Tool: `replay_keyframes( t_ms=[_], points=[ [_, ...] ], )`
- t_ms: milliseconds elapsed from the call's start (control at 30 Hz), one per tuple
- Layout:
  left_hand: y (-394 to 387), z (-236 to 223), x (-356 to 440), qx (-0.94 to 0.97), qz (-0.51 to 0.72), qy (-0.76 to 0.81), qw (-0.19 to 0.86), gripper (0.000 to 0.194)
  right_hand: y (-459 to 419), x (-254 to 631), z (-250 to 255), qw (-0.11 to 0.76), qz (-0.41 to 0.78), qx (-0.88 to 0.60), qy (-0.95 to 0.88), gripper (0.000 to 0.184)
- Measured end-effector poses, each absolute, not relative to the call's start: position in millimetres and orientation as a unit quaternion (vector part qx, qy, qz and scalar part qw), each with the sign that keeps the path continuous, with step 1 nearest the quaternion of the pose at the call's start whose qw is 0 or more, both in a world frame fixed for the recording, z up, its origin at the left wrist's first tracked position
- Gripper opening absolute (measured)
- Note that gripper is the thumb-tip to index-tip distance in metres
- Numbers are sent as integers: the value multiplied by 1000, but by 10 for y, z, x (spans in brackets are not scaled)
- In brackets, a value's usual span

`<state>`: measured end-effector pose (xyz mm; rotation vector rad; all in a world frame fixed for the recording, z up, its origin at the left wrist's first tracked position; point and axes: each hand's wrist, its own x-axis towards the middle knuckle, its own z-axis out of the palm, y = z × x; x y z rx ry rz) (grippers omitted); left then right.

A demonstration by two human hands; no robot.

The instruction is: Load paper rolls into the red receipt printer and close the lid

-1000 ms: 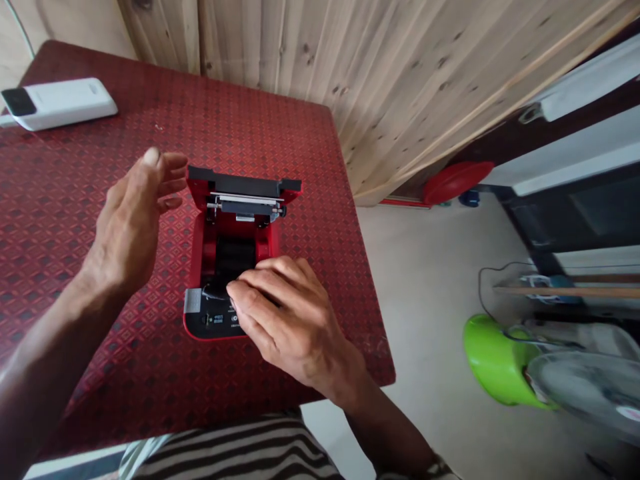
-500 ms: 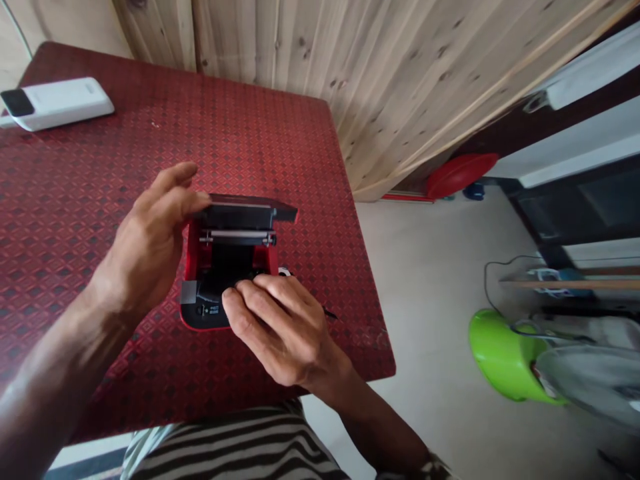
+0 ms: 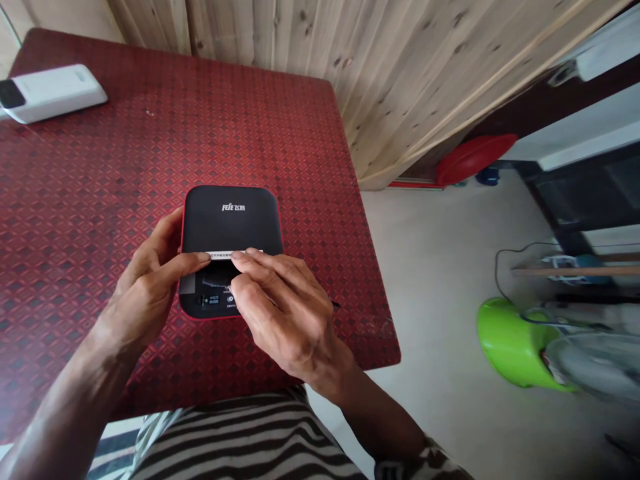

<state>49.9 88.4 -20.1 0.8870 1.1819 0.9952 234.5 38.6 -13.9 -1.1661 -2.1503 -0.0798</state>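
A small black and red thermal printer (image 3: 230,223) lies on the table in front of me, its black lid down over the roller. White lettering marks the lid, and a white printed strip (image 3: 219,255) runs along the lid's front edge. My left hand (image 3: 145,287) wraps the printer's left side, with its thumb on that strip. From the right, my right hand (image 3: 287,317) has its bent fingers together on the lid's front edge, covering the printer's right front part. Between the hands, a dark gap and a panel with small controls show. The right thumb is mostly hidden.
The red patterned table (image 3: 260,127) ends at the right and near my striped clothing. A white device with a dark end (image 3: 60,93) lies at the far left. Wood panelling (image 3: 300,40) rises behind. On the floor at right stands a green bucket (image 3: 510,343).
The printer's lid has swung down from raised to closed, hiding the roller. My left thumb has come down with it onto the front edge, and my right fingers have moved up against the lid.
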Motion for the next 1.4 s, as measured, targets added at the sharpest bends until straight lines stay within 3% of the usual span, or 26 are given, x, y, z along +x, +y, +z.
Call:
replay_keyframes(
  t_ms=[400, 567, 900, 1400],
  points=[
    [795, -234, 437, 396, 452, 497, 626, 66, 334, 2371, -146, 348, -28, -419, -838, 11],
    [655, -230, 312, 382, 460, 486, 638, 70, 159, 2417, -151, 450, 6, -421, -788, 26],
    [616, -269, 368, 413, 462, 495, 609, 67, 227, 2642, -301, 509, -73, -498, -698, 43],
    [610, -249, 483, 418, 486, 510, 573, 57, 503, 2883, -222, 489, -10, -542, -683, 20]
  ],
)
